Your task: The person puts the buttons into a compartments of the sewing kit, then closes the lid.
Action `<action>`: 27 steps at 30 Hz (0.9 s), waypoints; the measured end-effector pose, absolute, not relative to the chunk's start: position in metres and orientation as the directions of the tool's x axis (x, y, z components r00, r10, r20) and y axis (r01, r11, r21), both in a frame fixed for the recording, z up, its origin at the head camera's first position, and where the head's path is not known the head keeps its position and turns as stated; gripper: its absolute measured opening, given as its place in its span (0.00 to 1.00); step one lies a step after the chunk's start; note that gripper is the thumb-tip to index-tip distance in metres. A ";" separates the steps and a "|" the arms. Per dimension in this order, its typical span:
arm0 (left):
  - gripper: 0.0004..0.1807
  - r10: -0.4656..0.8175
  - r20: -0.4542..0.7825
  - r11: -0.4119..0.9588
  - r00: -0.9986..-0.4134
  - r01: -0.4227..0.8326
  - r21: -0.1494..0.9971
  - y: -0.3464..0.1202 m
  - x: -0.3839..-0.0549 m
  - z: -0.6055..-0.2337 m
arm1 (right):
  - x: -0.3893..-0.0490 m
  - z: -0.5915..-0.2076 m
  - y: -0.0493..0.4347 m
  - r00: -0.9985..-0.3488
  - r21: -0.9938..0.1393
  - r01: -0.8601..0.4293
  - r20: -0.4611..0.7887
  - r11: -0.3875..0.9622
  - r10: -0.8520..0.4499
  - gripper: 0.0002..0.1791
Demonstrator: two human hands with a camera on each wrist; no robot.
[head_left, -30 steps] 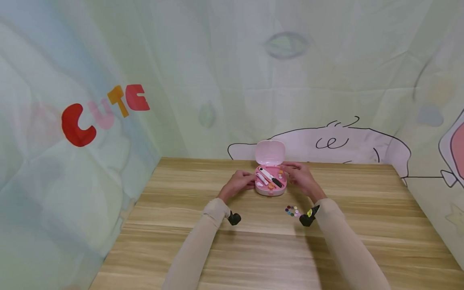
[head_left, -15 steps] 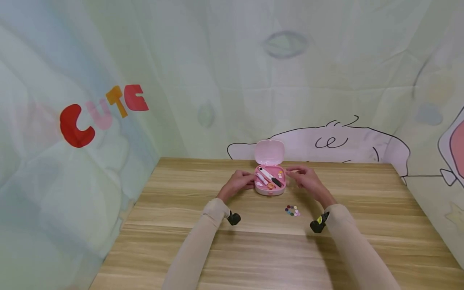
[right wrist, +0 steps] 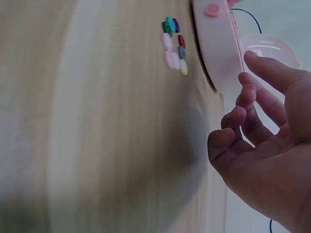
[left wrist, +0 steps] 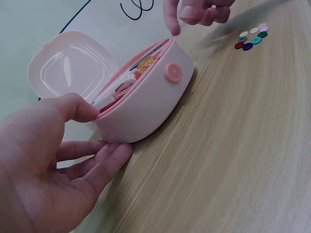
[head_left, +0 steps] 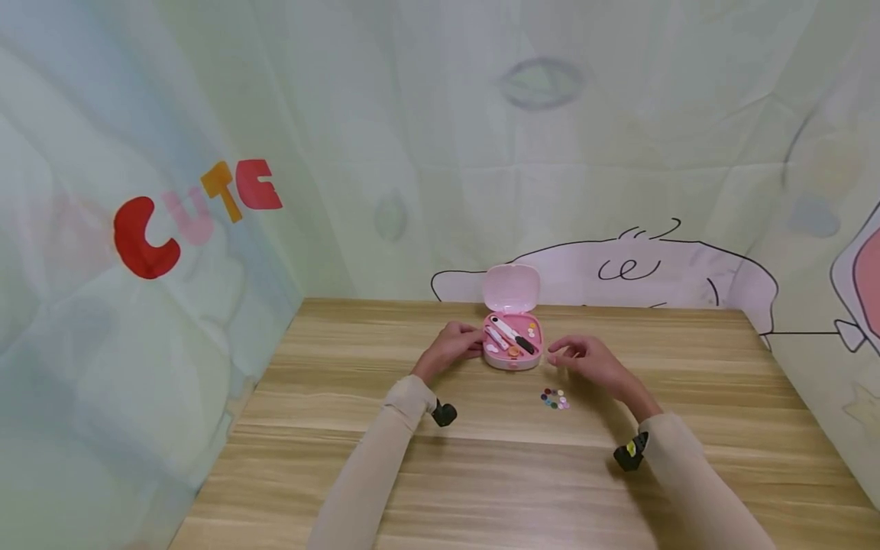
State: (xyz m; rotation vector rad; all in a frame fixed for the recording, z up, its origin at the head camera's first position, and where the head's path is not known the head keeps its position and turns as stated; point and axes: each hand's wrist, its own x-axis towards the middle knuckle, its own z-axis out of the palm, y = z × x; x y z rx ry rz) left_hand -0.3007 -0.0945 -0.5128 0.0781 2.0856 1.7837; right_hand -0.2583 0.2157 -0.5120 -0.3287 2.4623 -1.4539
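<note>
Draws right hand [head_left: 593, 360], loose and seemingly empty, back from box [left wrist: 148, 103] while gripping its side with left hand [head_left: 450, 350]; could scatter discs [left wrist: 256, 41] by sweeping low.

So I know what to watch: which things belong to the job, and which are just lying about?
Likely in the job:
pink case, open, held by the left hand, with the right hand beside it
white-and-black tool inside the case

Likely just lying about, though I can't be sure:
coloured discs on the table, untouched
</note>
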 end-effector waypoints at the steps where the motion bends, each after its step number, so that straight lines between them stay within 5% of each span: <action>1: 0.18 0.293 -0.257 0.188 -0.921 -0.208 0.960 -0.095 -0.301 -0.513 | -0.255 -0.512 0.217 -0.933 -0.871 -0.083 -0.102 0.483 -0.345 0.18; 15: 0.19 0.305 -0.249 0.184 -0.919 -0.200 0.963 -0.094 -0.300 -0.512 | -0.232 -0.519 0.225 -0.868 -0.709 -0.334 -0.025 0.621 -0.496 0.08; 27: 0.19 0.294 -0.251 0.182 -0.922 -0.204 0.962 -0.094 -0.299 -0.512 | -0.226 -0.528 0.228 -0.858 -0.690 -0.406 0.061 0.600 -0.510 0.04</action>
